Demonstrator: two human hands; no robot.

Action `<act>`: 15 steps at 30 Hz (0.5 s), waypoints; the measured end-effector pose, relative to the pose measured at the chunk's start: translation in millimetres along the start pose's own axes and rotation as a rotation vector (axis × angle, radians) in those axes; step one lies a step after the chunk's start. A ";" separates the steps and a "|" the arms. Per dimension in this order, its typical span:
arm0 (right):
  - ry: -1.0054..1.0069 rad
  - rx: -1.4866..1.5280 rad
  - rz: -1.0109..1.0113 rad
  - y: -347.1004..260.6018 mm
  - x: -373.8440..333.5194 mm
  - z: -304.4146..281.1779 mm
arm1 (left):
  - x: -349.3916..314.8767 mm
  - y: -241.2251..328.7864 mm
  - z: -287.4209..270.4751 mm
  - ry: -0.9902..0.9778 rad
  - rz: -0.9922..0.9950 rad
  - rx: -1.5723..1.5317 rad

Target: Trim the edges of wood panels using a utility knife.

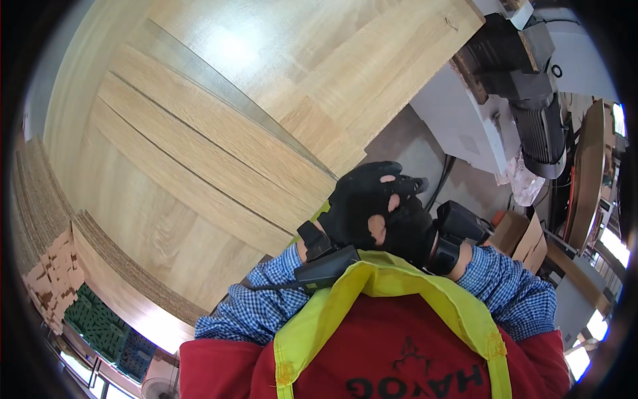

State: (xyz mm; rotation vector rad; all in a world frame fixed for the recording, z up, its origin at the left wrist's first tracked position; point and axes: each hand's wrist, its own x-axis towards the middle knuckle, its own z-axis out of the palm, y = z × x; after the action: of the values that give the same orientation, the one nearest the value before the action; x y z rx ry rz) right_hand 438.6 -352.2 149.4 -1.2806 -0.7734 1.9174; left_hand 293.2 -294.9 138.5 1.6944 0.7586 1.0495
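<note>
My left hand and my right hand are drawn together in front of my chest, in worn black gloves with holes that bare some skin. They overlap, the left lying farther out, with curled fingers. Both look closed; whatever is between them, if anything, is hidden. Just beyond the left hand are the ends of narrow wood-grain boards, lying side by side with thin dark gaps. A wide, glossy wood-grain panel lies at an angle beside them, its corner close to my hands.
At the left stand stacks of boards with raw chipboard edges, near a green plastic crate. A dark motor on a white-sided machine is at the right. Cardboard lies beyond my right forearm.
</note>
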 end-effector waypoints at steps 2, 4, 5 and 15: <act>-0.257 0.092 0.028 1.9 5.8 -8.6 | 0.7 -1.6 -0.2 -0.070 -0.013 -0.021; -0.132 0.015 0.102 11.5 5.1 -18.6 | 1.4 0.6 -0.1 -0.095 0.012 0.052; -0.150 -0.238 -0.104 19.1 10.1 -24.1 | 2.2 1.1 3.0 -0.122 0.037 0.115; -0.360 -1.059 -0.284 -73.7 -4.4 -5.7 | -21.6 70.0 -52.4 0.236 -0.096 0.247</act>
State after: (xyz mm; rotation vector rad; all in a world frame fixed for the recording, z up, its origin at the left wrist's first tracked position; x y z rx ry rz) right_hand 461.3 -312.4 207.5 -1.2531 -2.2137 1.5072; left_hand 237.8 -315.8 206.3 1.7378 1.1503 1.1374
